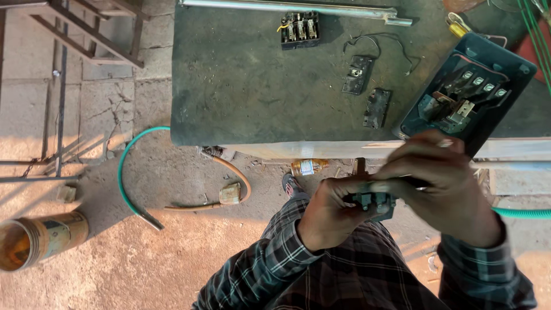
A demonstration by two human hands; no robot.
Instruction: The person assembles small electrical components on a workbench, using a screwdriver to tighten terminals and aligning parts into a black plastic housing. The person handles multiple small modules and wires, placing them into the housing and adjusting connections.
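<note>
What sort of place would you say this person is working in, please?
Probably an outdoor or open-sided electrical repair workshop. A worn workbench carries loose fuse blocks and an opened switch box, hoses trail across a dirt and cracked-slab floor, and both hands, left hand and right hand, hold a small switch part.

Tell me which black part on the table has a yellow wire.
The black fuse block at the table's far edge; the two smaller black pieces nearer the switch box show none.

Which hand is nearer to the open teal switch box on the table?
Right. The right hand lies just below the teal switch box, nearly overlapping its lower corner; the left hand is lower and further left.
</note>
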